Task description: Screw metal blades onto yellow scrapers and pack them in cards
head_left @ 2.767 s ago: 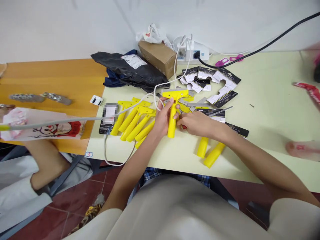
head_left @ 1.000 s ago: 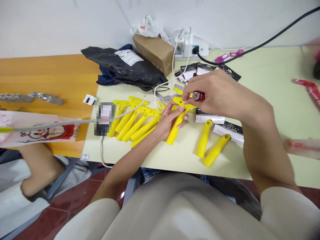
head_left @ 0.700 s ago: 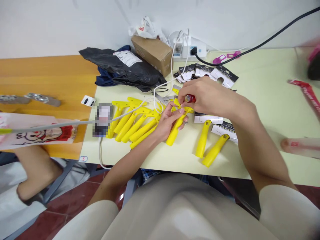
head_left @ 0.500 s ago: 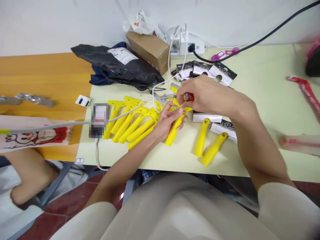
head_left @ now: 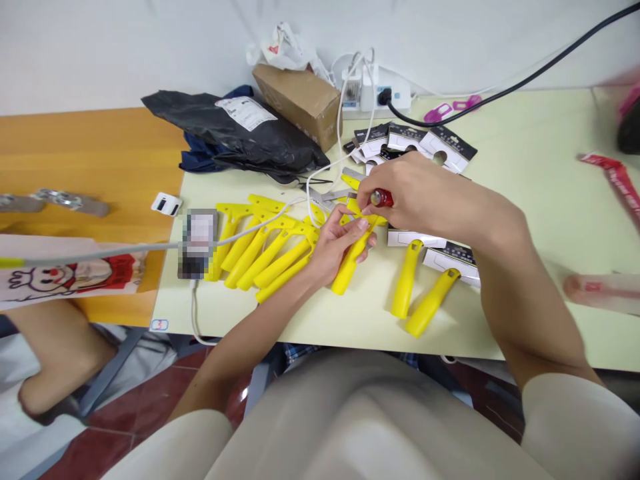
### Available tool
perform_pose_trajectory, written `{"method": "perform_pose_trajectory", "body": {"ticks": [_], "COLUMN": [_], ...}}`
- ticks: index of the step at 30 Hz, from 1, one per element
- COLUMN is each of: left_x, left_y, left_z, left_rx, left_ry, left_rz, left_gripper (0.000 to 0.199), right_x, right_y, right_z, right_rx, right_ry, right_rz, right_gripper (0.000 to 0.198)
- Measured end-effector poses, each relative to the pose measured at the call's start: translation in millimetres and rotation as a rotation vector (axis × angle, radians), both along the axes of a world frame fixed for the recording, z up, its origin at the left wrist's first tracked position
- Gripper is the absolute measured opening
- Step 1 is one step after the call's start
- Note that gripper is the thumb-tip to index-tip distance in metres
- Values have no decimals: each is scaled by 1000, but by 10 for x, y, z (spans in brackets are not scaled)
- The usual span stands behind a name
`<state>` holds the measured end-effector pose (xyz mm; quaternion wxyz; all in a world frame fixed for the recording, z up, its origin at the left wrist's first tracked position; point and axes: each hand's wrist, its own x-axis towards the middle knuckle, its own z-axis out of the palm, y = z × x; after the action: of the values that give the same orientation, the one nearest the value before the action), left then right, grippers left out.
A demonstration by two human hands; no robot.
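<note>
Surface [head_left: 540, 160] in use: right hand [head_left: 400, 190] and left hand [head_left: 340, 243] meet over one yellow scraper [head_left: 349, 270].

We note, largest first, a row of yellow scrapers [head_left: 280, 265] lying to the left, printed cards [head_left: 450, 150] spread behind the hands, and two loose handles [head_left: 407, 280] to the right. The right hand was lower, beside the handle, some seconds ago; we now find it raised over the scraper's head, its grip closed around a red-handled tool [head_left: 385, 198] seen nearly end-on. The left hand's grip is wrapped about the scraper, which sits tilted above the surface between the hands. We judge that the shift brings the tool to bear on the scraper's head, with the left hand steadying it; the fingers hide the tool's tip, so we cannot confirm contact.
</note>
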<state>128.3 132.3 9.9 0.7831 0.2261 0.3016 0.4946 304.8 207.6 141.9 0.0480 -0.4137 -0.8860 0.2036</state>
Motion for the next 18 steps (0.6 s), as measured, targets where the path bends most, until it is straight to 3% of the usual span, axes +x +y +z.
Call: {"method": "perform_pose_trajectory", "body": {"ticks": [5, 18], "left_x": [3, -74], "left_y": [9, 40], "left_z": [28, 88], "left_rx": [-23, 23], "left_ry": [22, 46], "left_rz": [9, -7], "left_gripper": [62, 60], "right_x": [-16, 49], "right_y": [4, 84], "right_z": [40, 28], "right_rx": [28, -28], "right_ry": [-36, -54], "right_rz": [104, -80], "right_gripper": [16, 25]}}
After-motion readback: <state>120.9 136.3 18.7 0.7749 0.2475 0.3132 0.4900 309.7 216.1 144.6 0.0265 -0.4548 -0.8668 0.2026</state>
